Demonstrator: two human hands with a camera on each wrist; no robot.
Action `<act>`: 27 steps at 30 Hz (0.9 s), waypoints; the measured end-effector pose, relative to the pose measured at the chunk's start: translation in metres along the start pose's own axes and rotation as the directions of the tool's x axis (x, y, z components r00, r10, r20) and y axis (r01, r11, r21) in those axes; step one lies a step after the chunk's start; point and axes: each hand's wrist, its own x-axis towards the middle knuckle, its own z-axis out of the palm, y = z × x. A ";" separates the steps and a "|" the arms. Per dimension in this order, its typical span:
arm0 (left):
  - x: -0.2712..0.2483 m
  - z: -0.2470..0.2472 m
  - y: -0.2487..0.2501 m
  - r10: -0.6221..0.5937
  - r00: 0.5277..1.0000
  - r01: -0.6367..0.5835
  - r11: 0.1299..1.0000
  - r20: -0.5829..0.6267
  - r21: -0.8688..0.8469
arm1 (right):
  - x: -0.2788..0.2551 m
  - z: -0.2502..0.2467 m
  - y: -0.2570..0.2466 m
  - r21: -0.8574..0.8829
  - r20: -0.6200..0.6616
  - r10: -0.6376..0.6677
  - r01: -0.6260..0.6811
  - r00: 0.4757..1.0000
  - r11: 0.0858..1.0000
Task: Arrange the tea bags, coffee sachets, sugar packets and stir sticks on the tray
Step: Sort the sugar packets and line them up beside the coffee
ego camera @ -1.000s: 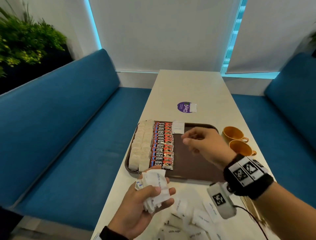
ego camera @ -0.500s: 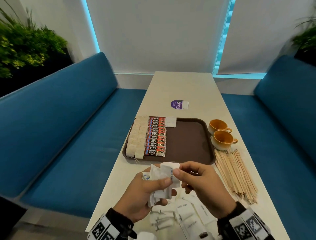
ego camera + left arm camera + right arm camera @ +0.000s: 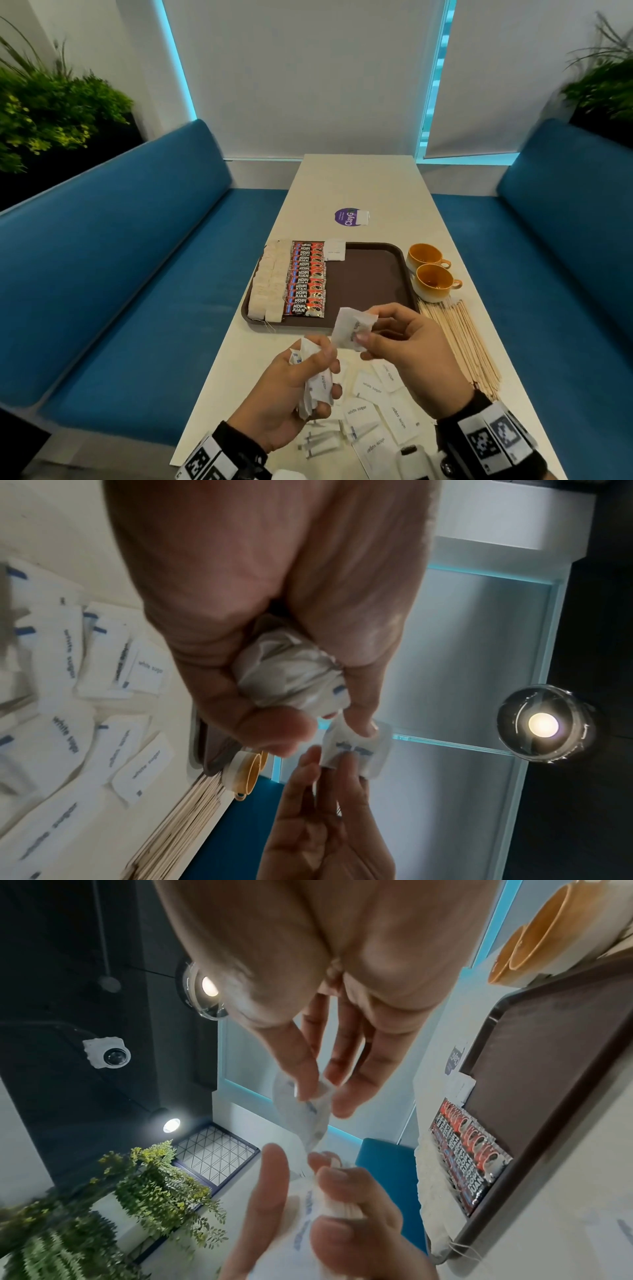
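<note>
The brown tray (image 3: 370, 274) holds a column of tea bags (image 3: 269, 281), a column of red coffee sachets (image 3: 307, 279) and one white sugar packet (image 3: 335, 250) at its far edge. My left hand (image 3: 301, 380) grips a bunch of sugar packets (image 3: 317, 380) just in front of the tray. My right hand (image 3: 363, 330) pinches a single sugar packet (image 3: 349, 327) between thumb and fingers above the tray's near edge. In the left wrist view the bunch (image 3: 294, 674) sits in the fist. The right wrist view shows the pinched packet (image 3: 301, 1112).
Loose sugar packets (image 3: 373, 411) lie on the table near me. A sheaf of wooden stir sticks (image 3: 462, 342) lies right of the tray. Two orange cups (image 3: 430, 270) stand beside the tray's right edge. A purple sticker (image 3: 347, 217) is farther back. Blue benches flank the table.
My right hand came back from the tray to the left hand's bunch, pinched one packet from it and now lifts it away toward the tray.
</note>
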 end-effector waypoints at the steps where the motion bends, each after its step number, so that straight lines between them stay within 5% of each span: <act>1: 0.000 0.001 -0.002 -0.005 1.000 0.005 1.000 0.022 0.000 | -0.001 0.001 0.000 -0.046 0.018 -0.023 0.023 1.000 0.999; 10: 0.002 -0.001 0.002 -0.030 0.989 0.029 1.000 0.148 0.006 | 0.000 0.005 0.002 -0.369 0.120 -0.173 0.206 0.978 0.906; 15: 0.010 0.004 0.001 0.025 0.999 -0.025 1.000 0.038 0.016 | -0.001 0.006 0.001 -0.495 0.214 -0.199 0.282 0.956 0.822; 18: 0.011 0.003 0.003 0.076 0.997 -0.076 0.997 0.021 0.001 | -0.004 0.003 -0.001 -0.437 0.261 -0.170 0.273 0.950 0.857; 24: 0.011 0.001 0.007 0.098 0.995 -0.098 0.995 -0.010 0.007 | 0.001 -0.005 0.001 -0.070 0.140 -0.167 0.178 0.976 0.982; 27: 0.013 0.001 0.007 0.096 0.994 -0.094 0.995 -0.050 0.033 | 0.001 -0.002 0.001 -0.089 0.158 -0.140 0.156 0.977 0.984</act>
